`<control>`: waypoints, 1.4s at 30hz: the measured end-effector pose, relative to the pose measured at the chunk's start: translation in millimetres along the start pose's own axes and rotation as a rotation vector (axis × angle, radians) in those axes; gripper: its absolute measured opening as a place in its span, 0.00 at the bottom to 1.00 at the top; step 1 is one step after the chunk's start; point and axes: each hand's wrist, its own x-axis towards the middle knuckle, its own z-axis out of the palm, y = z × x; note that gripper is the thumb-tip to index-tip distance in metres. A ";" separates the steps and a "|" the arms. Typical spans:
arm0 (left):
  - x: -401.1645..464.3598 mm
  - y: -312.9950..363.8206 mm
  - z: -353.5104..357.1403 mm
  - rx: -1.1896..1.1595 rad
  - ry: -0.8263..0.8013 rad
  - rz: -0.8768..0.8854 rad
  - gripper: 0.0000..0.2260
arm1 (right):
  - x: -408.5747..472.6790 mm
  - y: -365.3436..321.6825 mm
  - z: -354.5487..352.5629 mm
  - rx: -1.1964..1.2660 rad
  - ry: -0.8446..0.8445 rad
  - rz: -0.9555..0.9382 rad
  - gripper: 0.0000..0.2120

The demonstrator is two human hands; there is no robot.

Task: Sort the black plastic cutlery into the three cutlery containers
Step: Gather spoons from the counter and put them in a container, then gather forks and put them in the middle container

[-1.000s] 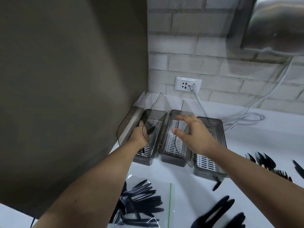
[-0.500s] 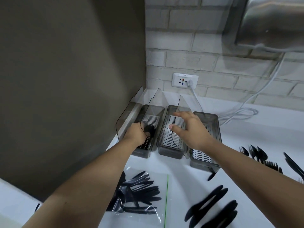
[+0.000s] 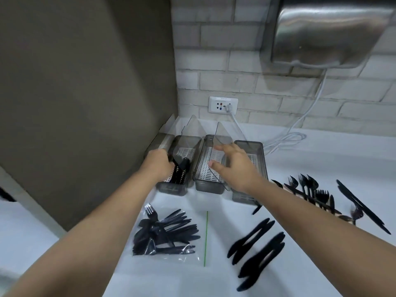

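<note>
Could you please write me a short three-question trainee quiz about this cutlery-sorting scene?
1. True or false: the left hand is putting black cutlery into the left container.
2. Which container does the right hand hover over? A) left B) middle C) none
3. Fill in: the clear bag near the left forearm holds black ____.

Key: 1 true. 2 B, the middle container. 3 cutlery.
</note>
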 end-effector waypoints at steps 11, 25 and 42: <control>-107.7 136.9 -5.4 -0.214 0.171 0.263 0.19 | -86.1 49.7 -70.5 -0.026 0.077 0.069 0.25; -155.4 225.9 148.8 -0.251 -0.260 0.353 0.27 | -170.2 180.8 -123.7 -0.119 0.108 0.442 0.28; -83.8 262.8 237.9 -0.041 -0.299 0.054 0.39 | -116.7 259.4 -108.5 -0.148 0.001 0.707 0.43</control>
